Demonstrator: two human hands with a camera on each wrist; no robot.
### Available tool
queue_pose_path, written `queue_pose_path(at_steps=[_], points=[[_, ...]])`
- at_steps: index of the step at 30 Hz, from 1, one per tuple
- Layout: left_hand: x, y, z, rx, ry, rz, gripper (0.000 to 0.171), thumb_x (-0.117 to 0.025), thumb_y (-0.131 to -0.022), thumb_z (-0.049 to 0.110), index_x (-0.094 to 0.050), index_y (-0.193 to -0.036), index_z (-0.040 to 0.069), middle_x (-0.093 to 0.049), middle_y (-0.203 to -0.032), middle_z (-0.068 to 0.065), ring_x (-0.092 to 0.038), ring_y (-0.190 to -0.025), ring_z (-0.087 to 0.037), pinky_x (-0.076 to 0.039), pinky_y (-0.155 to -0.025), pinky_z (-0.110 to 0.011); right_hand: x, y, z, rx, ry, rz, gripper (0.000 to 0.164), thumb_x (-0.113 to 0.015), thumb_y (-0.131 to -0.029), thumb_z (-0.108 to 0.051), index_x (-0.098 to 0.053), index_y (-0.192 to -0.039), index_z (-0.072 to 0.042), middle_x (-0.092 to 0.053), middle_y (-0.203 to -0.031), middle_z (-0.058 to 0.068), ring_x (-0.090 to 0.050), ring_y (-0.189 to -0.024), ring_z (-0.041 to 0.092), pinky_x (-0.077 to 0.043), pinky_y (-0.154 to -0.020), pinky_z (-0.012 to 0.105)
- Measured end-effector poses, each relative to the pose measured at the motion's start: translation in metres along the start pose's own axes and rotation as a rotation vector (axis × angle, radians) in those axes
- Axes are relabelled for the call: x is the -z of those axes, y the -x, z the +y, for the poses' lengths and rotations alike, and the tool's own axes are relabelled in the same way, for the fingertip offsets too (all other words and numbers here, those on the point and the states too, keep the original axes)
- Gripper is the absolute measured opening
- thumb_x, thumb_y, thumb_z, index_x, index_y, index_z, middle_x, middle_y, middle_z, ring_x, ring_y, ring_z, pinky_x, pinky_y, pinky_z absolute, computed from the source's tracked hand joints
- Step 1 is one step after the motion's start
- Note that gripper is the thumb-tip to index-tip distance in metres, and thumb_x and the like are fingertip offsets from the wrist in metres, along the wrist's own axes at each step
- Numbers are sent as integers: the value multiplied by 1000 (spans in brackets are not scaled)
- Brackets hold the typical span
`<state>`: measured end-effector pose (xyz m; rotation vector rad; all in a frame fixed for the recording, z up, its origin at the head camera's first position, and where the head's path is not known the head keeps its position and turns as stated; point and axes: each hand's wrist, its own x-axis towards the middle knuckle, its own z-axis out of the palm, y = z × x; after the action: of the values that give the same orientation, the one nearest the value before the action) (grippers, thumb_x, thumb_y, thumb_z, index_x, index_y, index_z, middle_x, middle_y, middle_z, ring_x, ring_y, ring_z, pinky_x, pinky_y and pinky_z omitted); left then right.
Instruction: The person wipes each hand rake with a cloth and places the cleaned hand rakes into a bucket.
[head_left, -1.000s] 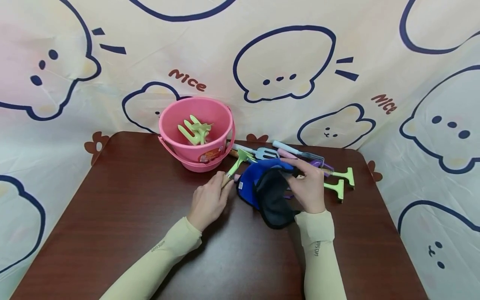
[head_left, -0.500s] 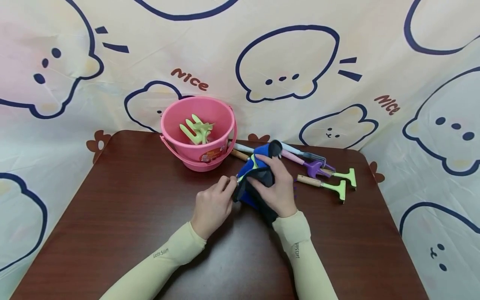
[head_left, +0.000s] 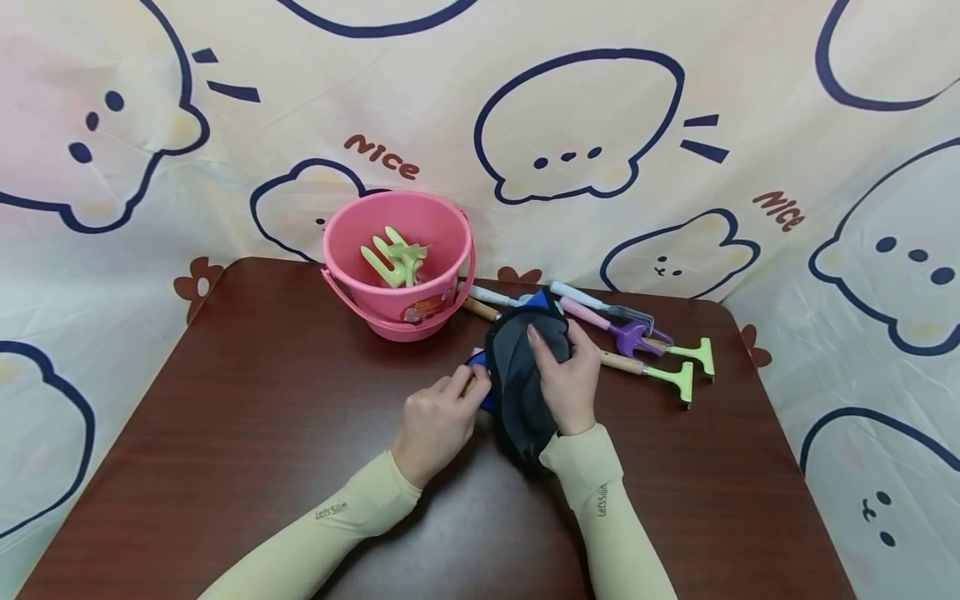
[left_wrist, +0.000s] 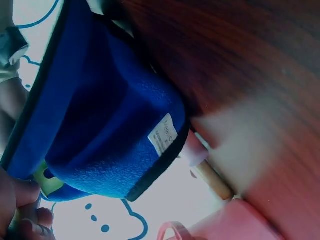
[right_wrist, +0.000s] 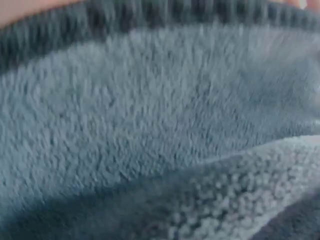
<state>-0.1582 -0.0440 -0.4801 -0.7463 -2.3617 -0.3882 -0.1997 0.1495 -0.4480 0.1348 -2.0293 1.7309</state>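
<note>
My left hand grips a small garden rake by its wooden handle. In the head view the rake is hidden by the hand and a cloth; the left wrist view shows part of its green head against the blue side. The cloth is dark grey on one face and blue on the other, edged in black, with a white label. My right hand pinches its right side, thumb on the grey face. Grey fleece fills the right wrist view.
A pink bucket holding green tools stands at the back left. Behind the cloth lie light-blue tools and a purple-headed tool with a pink handle. Green rakes with wooden handles lie to the right. A printed curtain hangs behind the table.
My right hand has brought the cloth left, over the rake in my left hand. The cloth has turned and spread, its grey face now upward, and it covers the green head.
</note>
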Motion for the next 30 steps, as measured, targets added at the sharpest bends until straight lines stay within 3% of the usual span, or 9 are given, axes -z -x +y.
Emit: queue_pose_path(at_steps=[5,10,13,17,21,25,30], points=[[-4,1,-1,19,1,-5,19,-73,-96,18,-66,-113,12,-66,-98,-7,-62,-59,-15,-53,-48,-27,0,-4,4,-183,-168,48,32,-73,-98,-14,-68,-127,0,-72,-126,12,-69,-111,19,-56,-98,26],[-7,0,-4,67,90,-11,19,-72,-98,21,-65,-114,12,-65,-97,-6,-65,-62,-15,-58,-54,-28,3,-7,9,-378,-392,105,35,-66,-103,-17,-61,-135,-4,-66,-135,10,-66,-121,22,-55,-102,30],[-7,-2,-6,99,128,9,22,-74,-97,22,-66,-115,11,-64,-94,-5,-65,-62,-15,-57,-53,-28,4,-8,13,-453,-470,167,43,-62,-105,-26,-53,-144,-9,-60,-143,6,-64,-124,19,-55,-101,29],[-6,-2,-10,173,176,33,29,-77,-94,20,-67,-119,8,-64,-93,-6,-64,-61,-15,-56,-52,-28,6,-10,16,-437,-518,264,47,-58,-106,-34,-51,-147,-12,-60,-142,7,-66,-119,16,-55,-99,27],[-4,-4,-14,276,273,-1,33,-74,-97,20,-63,-127,9,-63,-100,-6,-56,-59,-14,-52,-53,-27,10,-10,14,-375,-626,316,50,-59,-105,-43,-53,-142,-10,-63,-133,10,-68,-112,17,-56,-99,29],[-4,-8,-17,381,382,-52,31,-62,-105,20,-57,-134,9,-57,-106,-8,-53,-66,-18,-48,-57,-31,11,-8,10,-311,-716,304,54,-59,-103,-46,-47,-142,-11,-63,-127,7,-68,-110,16,-55,-100,28],[-2,-12,-16,485,517,-65,38,-56,-107,14,-45,-142,5,-50,-114,-14,-57,-82,-25,-56,-70,-39,5,-4,12,-247,-780,248,60,-75,-95,-32,-43,-141,-9,-62,-125,7,-65,-109,17,-55,-100,27]])
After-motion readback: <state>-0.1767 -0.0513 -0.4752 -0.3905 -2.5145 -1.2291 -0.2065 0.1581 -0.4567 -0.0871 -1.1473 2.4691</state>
